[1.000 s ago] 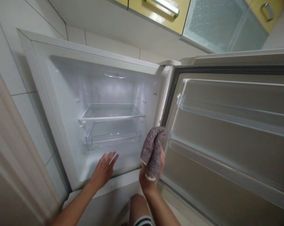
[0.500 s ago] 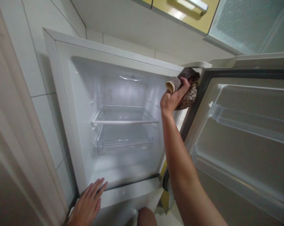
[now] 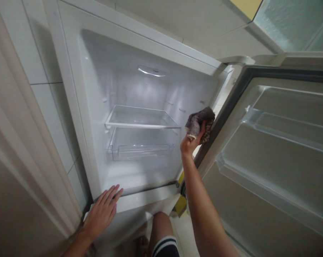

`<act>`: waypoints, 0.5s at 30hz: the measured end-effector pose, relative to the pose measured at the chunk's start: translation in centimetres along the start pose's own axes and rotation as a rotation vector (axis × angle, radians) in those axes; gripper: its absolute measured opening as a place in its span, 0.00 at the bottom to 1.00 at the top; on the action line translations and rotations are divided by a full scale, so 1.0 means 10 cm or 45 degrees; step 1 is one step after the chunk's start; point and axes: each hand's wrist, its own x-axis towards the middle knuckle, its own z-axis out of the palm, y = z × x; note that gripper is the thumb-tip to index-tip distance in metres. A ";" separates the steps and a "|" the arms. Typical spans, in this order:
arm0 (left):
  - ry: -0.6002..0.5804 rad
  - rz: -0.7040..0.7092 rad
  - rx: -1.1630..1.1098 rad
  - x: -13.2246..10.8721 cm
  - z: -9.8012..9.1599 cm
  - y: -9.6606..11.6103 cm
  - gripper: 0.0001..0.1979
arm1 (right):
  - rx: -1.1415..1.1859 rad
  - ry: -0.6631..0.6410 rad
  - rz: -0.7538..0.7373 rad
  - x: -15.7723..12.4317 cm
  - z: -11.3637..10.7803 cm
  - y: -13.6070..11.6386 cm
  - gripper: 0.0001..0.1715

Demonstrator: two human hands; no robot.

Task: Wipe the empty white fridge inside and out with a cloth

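Note:
My right hand (image 3: 193, 142) is closed around a bunched brown patterned cloth (image 3: 200, 121). The cloth lies against the right front edge of the white refrigerator (image 3: 78, 117), close to the hinge side. Fingers stretched out flat, my left hand (image 3: 104, 210) rests on the ledge at the lower left front of the fridge compartment. Inside the compartment are a clear shelf (image 3: 142, 117) and, beneath it, a clear drawer (image 3: 145, 151). The fridge door (image 3: 263, 150) stands wide open on the right, with a dark gasket (image 3: 232, 103) along its edge.
Clear racks (image 3: 292, 132) line the inside of the door. A pale wooden frame (image 3: 30, 117) and white tiled wall (image 3: 47, 100) are at the left. A yellow cabinet (image 3: 248, 7) hangs above. My knee (image 3: 161, 225) is below the compartment.
My right hand has moved the cloth down from the top hinge corner along the right front edge. The view has tilted downward. My left hand stays on the ledge.

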 end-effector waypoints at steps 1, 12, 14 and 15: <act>-0.010 -0.008 -0.005 -0.01 0.01 0.00 0.41 | 0.010 -0.034 0.030 -0.17 -0.05 0.07 0.51; -0.007 -0.017 0.015 -0.02 0.03 0.02 0.40 | -0.166 -0.343 0.621 -2.43 -0.76 0.56 0.52; -0.016 -0.017 0.035 -0.01 0.02 0.03 0.40 | -0.215 -0.352 0.766 -2.83 -0.88 0.53 0.52; -0.017 -0.017 0.048 0.00 0.01 0.03 0.39 | -0.242 -0.361 0.835 -3.00 -0.93 0.53 0.52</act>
